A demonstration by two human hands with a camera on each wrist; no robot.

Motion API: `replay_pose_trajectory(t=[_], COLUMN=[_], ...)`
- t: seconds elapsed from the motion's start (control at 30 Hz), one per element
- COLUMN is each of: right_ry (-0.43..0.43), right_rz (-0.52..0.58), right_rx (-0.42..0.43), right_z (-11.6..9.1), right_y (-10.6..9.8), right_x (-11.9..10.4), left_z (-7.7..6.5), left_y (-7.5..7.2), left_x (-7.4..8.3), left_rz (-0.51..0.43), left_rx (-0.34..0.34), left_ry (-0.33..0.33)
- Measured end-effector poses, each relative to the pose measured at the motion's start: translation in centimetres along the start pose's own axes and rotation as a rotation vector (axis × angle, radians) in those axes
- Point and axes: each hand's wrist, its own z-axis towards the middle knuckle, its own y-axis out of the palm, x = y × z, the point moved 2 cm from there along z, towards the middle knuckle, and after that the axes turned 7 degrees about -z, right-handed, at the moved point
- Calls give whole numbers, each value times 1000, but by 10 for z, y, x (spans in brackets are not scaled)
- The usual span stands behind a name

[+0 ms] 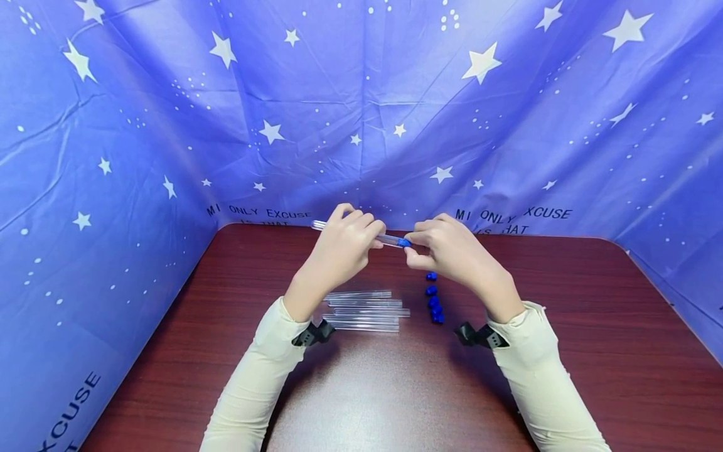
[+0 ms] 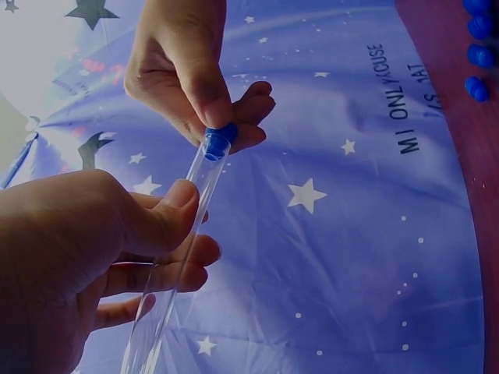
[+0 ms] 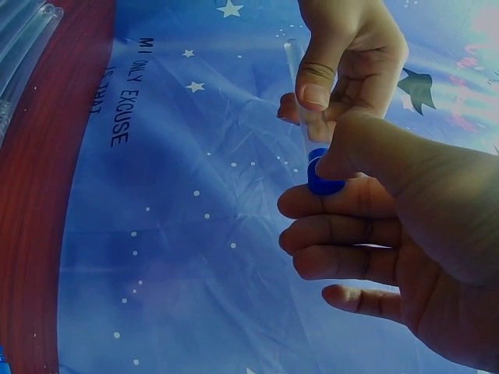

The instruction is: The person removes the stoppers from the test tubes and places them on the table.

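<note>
My left hand [image 1: 351, 242] grips a clear test tube [image 2: 168, 288] around its middle, thumb on one side and fingers on the other. The tube is held above the far part of the table, its closed end pointing left in the head view. At the tube's right end sits a blue cap [image 3: 323, 173], seated in the mouth. Thumb and index finger of my right hand [image 1: 452, 247] pinch this cap. In the left wrist view the cap's lower part [image 2: 216, 148] shows inside the rim.
Several clear test tubes [image 1: 367, 322] lie side by side on the dark red table [image 1: 361, 402], below the left hand. Right of them several blue caps [image 1: 433, 302] form a short column. A blue star-patterned cloth [image 1: 361, 113] hangs behind and at the sides.
</note>
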Motion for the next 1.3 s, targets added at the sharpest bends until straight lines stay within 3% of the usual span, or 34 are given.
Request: replay_pose_trajectory(t=[0.33, 0.63, 0.93, 1.13, 1.3], right_ry=[8, 90, 32, 6, 10], right_rz=[-5, -6, -63, -77, -64], right_rx=[-9, -35, 66, 1, -73], right_z=[0, -1, 0, 0, -1], right_y=[0, -5, -9, -4, -2], right_x=[0, 1, -2, -4, -5], left_z=[0, 0, 0, 0, 0], left_y=[-1, -3, -4, -5, -6], left_x=[1, 3, 2, 3, 4], left_rz=[13, -12, -34, -47, -70], left_rx=[-18, 4, 10, -41, -45], left_ry=[6, 6, -1, 5, 29])
